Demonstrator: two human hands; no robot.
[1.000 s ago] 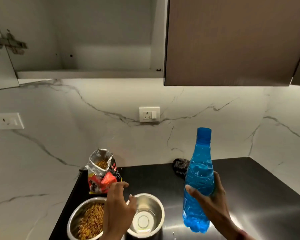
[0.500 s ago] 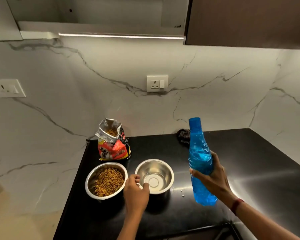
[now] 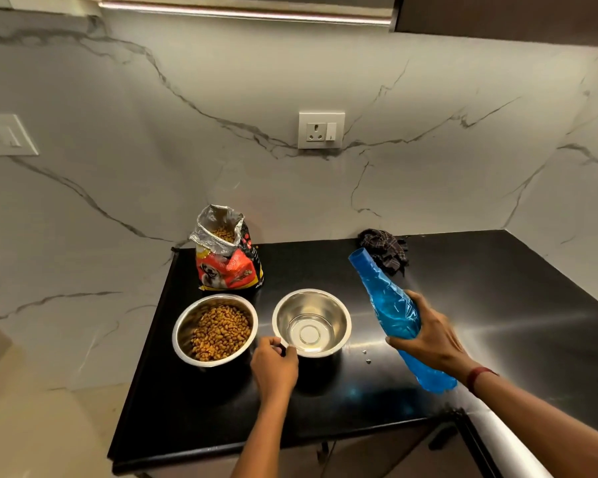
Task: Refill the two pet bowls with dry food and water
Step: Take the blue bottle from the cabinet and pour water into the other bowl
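Two steel bowls stand side by side on the black counter (image 3: 497, 305). The left bowl (image 3: 183, 334) holds brown dry food. The right bowl (image 3: 339, 310) has nothing in it. My left hand (image 3: 273, 369) pinches the right bowl's near rim. My right hand (image 3: 428, 339) grips a blue plastic water bottle (image 3: 390, 305) around its middle, right of the bowls and above the counter. The bottle tilts with its blue cap toward the empty bowl. An open red food bag (image 3: 227, 262) stands behind the left bowl.
A dark checked cloth (image 3: 384, 250) lies crumpled at the back of the counter against the marble wall. A socket (image 3: 321, 130) sits on the wall above. A few crumbs (image 3: 366, 357) lie right of the empty bowl. The counter's front edge is near my arms.
The view dropped to look down on the counter. The bottle went from upright to leaning its top toward the empty bowl. My left hand took hold of that bowl's rim.
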